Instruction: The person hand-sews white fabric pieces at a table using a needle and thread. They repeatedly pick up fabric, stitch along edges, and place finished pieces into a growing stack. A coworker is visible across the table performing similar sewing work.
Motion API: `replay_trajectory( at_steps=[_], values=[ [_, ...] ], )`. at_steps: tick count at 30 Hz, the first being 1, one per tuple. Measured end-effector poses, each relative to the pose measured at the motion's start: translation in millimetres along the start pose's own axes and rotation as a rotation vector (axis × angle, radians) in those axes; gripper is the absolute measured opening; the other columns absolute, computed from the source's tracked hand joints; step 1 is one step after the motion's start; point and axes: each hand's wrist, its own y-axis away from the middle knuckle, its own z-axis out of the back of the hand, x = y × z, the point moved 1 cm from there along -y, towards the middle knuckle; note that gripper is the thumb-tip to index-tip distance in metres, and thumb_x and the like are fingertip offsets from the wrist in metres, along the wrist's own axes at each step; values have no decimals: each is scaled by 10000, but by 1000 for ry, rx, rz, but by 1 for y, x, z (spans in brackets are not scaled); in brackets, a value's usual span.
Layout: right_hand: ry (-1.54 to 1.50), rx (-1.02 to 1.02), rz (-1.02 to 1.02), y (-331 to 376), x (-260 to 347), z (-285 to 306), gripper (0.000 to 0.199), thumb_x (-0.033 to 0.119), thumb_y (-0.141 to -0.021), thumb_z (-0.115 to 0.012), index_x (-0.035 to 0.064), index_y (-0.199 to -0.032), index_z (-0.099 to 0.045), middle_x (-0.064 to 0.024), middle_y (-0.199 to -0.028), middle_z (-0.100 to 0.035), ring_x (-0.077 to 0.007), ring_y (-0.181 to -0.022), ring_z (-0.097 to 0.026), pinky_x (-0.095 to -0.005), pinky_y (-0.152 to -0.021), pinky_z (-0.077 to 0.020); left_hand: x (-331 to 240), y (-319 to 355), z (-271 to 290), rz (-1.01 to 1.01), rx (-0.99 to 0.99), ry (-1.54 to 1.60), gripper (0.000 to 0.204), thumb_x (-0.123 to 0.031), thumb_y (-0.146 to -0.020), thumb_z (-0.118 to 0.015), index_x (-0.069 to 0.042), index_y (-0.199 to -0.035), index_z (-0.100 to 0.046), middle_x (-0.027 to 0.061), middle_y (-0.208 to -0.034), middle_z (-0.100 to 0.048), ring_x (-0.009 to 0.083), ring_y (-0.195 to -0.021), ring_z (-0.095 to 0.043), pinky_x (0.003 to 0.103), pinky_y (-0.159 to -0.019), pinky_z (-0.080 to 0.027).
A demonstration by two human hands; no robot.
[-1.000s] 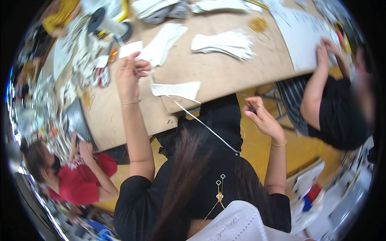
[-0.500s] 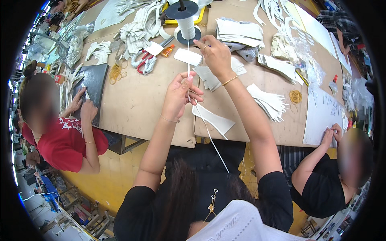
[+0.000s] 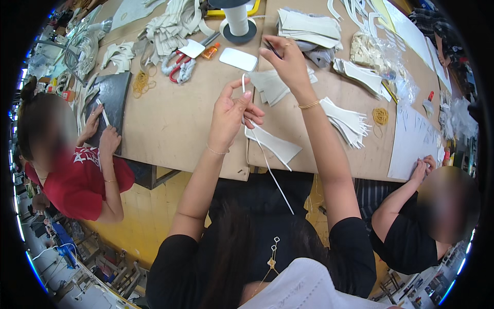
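My left hand (image 3: 230,114) pinches a thin white cord (image 3: 268,167) between thumb and fingers. A short end of it sticks up above the fingertips, and the rest trails down over the table edge towards my lap. Farther right, my right hand (image 3: 294,64) is closed around a small dark tool (image 3: 272,49) that looks like thread snips, partly hidden by the fingers. Beyond both hands stands a black-flanged spool (image 3: 237,21) wound with white cord. A white flared piece (image 3: 275,148) lies below my left hand, and a white rounded card (image 3: 238,59) lies beyond it.
Stacks of off-white cut pieces (image 3: 309,28) and a fanned bundle (image 3: 343,122) lie at right. Red-handled scissors (image 3: 181,67) and a small orange bottle (image 3: 210,51) are at left. Rubber bands (image 3: 380,116) lie farther right. Co-workers sit at both sides.
The cord ran from my left hand up to the spool; now it ends just above my left fingers, apart from the spool. My right hand has moved slightly right, away from the cord.
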Motion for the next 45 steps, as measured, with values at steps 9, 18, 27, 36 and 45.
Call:
replay_trajectory(
  at_steps=[9,18,27,36,45],
  values=[
    [-584,390,-438,44,61,39,306,315,-976,-693,25,-1067,-725,7,-832,-670,-12,-557,-423,-186,-470,-323,-14,5,-26,35,164,-166,323,-286,-1038,-595,-30,-1233,-562,115,-774,-709,141,-648,-696,213,-531,-492],
    [-972,114,-194,87,102,136,228,127,-982,-648,-43,-1135,-649,-64,-743,-658,-69,-510,-477,-191,-413,-333,11,38,-14,-19,312,-208,309,-264,-1067,-513,8,-1141,-639,199,-1046,-710,275,-954,-716,373,-825,-573],
    [-633,63,506,195,164,302,108,275,-908,-698,197,-984,-698,97,-739,-586,-22,-724,-496,-163,-553,-387,91,76,8,-767,366,-1410,393,-259,-933,-673,-69,-1274,-632,150,-1364,-567,329,-1329,-482,506,-1105,-362],
    [-1069,423,163,226,169,345,97,64,-922,-650,70,-848,-713,-17,-800,-697,-25,-701,-606,-199,-615,-511,103,77,-20,-767,311,-1419,455,-278,-913,-698,-79,-1313,-611,148,-1415,-529,324,-1346,-464,477,-1112,-350],
    [-259,383,-800,205,-1,101,244,250,-929,-721,10,-971,-710,9,-673,-618,-32,-531,-490,-196,-469,-382,98,70,-13,-809,375,-1352,383,-206,-887,-722,-64,-1235,-653,107,-1295,-603,302,-1265,-525,463,-1064,-391]
  ],
)
